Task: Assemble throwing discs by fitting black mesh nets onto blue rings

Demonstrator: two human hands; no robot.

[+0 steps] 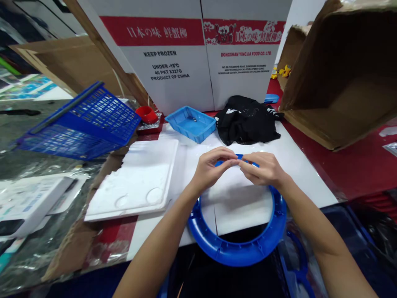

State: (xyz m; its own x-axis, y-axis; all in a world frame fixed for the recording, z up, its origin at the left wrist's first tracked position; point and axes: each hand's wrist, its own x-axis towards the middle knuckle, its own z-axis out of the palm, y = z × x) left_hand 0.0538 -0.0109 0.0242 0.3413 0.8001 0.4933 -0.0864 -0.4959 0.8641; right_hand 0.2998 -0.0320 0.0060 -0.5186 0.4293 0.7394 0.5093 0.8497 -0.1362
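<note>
A large blue plastic ring (237,252) lies flat at the near edge of the white work surface, its near part reaching past the edge. Over the ring's far side, my left hand (215,165) and my right hand (262,167) meet with fingertips together. Both hands are closed in a pinch. Whatever sits between the fingertips is too small or hidden to make out. Part of the ring's far rim shows behind and below the fingers.
Behind the hands are a light blue tray (203,134) with small metal pieces and a black cloth (248,120). White foam (133,182) and a blue basket (93,120) lie left. Cartons stand at the back (186,91) and right (338,82).
</note>
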